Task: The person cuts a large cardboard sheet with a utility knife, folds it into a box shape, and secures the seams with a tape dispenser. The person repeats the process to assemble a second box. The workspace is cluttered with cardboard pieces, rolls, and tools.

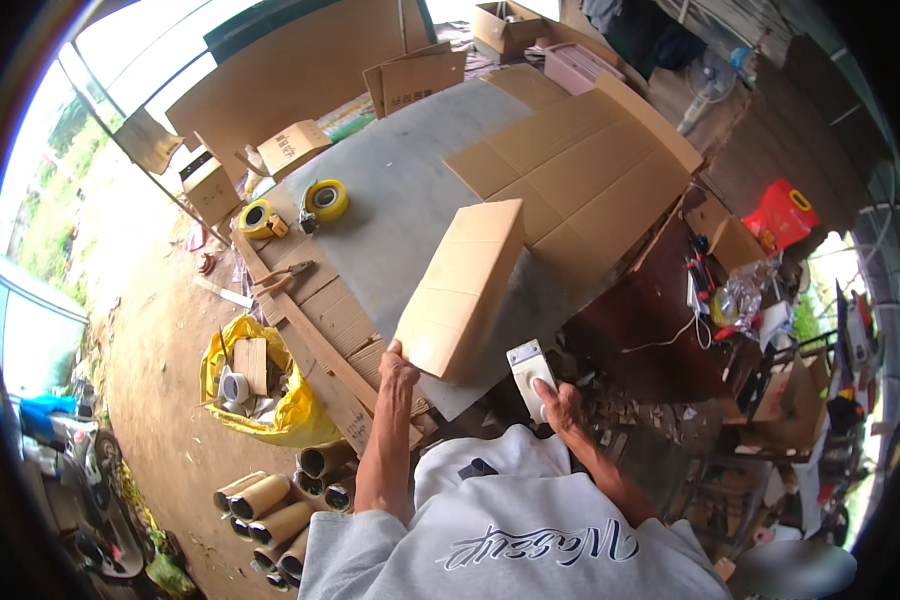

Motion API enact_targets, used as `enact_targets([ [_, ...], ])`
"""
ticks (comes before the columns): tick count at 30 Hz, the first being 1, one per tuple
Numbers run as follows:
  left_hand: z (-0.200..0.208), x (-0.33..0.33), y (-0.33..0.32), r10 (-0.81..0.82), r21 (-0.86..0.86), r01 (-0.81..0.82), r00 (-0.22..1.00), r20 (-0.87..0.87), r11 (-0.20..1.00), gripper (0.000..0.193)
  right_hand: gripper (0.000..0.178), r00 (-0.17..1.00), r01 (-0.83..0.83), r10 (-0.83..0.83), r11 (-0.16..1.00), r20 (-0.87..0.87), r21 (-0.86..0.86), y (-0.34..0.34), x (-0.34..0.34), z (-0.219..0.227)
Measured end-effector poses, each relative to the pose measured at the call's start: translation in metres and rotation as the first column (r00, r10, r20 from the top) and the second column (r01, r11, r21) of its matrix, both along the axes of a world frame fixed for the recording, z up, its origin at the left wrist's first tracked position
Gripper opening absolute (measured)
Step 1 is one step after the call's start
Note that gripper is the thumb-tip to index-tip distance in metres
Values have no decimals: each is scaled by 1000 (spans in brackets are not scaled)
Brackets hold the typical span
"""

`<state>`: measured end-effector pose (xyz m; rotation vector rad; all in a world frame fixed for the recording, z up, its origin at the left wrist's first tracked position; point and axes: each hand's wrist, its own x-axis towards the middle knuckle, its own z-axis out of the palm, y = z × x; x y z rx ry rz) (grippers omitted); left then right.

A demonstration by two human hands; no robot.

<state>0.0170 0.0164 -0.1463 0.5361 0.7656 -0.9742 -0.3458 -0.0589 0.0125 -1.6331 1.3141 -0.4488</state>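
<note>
A long folded cardboard box lies on the grey work table, its near end over the table's front edge. My left hand touches the box's near lower corner, fingers against the cardboard. My right hand grips a small white rectangular device just right of the box, at the table's edge.
Flattened cardboard sheets cover the table's right side. Two yellow tape rolls sit at its left. Small boxes stand behind. A yellow bag and cardboard tubes lie on the dirt floor at left. A cluttered bench stands right.
</note>
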Motion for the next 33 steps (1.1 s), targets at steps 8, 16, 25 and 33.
enact_targets([
  [8,72,-61,13,-307,423,-304,364,880,854,20,48,935,-234,207,970,288,61,-24,-34,45],
  [16,129,-117,25,-769,702,-550,159,620,452,37,38,783,-451,347,888,517,87,-34,-50,67],
  [25,244,-190,31,-575,299,547,447,686,782,21,39,647,-661,610,748,458,-63,-34,-30,69],
  [33,232,-158,34,-672,511,463,311,672,724,24,39,689,-689,610,718,391,95,-31,5,73],
])
